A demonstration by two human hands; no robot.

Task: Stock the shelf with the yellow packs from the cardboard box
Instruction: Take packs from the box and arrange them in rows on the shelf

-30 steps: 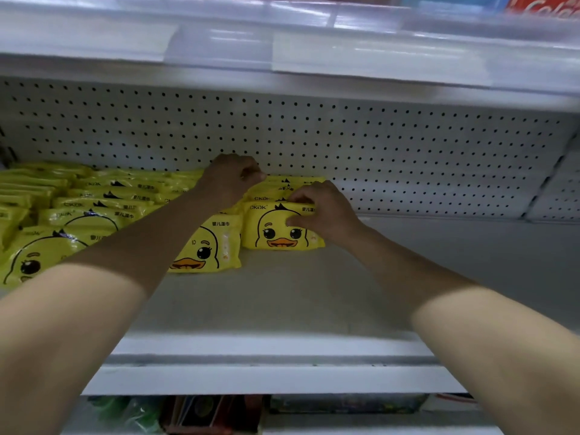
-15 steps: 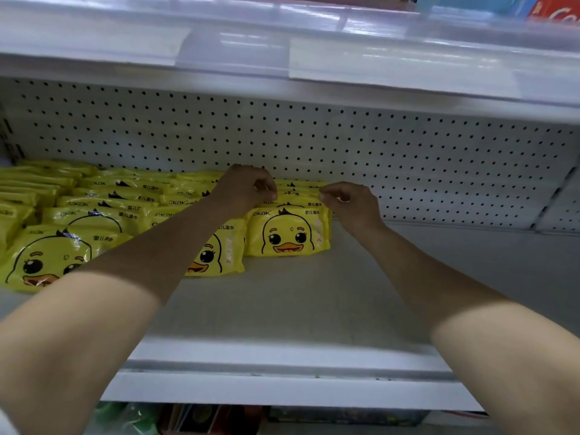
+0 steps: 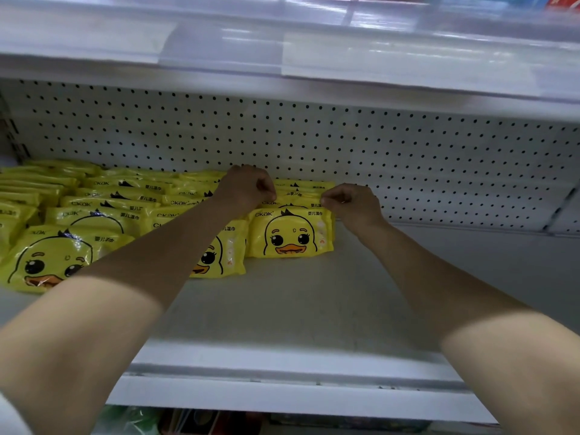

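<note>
Several yellow packs with a duck face stand in rows on the left half of the white shelf (image 3: pixel 314 296). The rightmost row has a front pack (image 3: pixel 292 233) standing upright, with more packs behind it. My left hand (image 3: pixel 248 189) pinches the top left corner of a pack (image 3: pixel 298 197) in that row, just behind the front one. My right hand (image 3: pixel 351 202) pinches the top right corner of the same pack. Another front pack (image 3: pixel 219 255) is partly hidden by my left forearm. The cardboard box is out of view.
A perforated white back panel (image 3: pixel 376 152) closes the shelf behind. The upper shelf's edge with clear price-tag strips (image 3: pixel 345 58) hangs overhead. Right of the packs the shelf floor is bare. Coloured goods (image 3: pixel 188 422) show on the level below.
My right hand has lifted off the front pack's face and gone to the top right corner of a pack behind it. The left hand stays at the top left corner.
</note>
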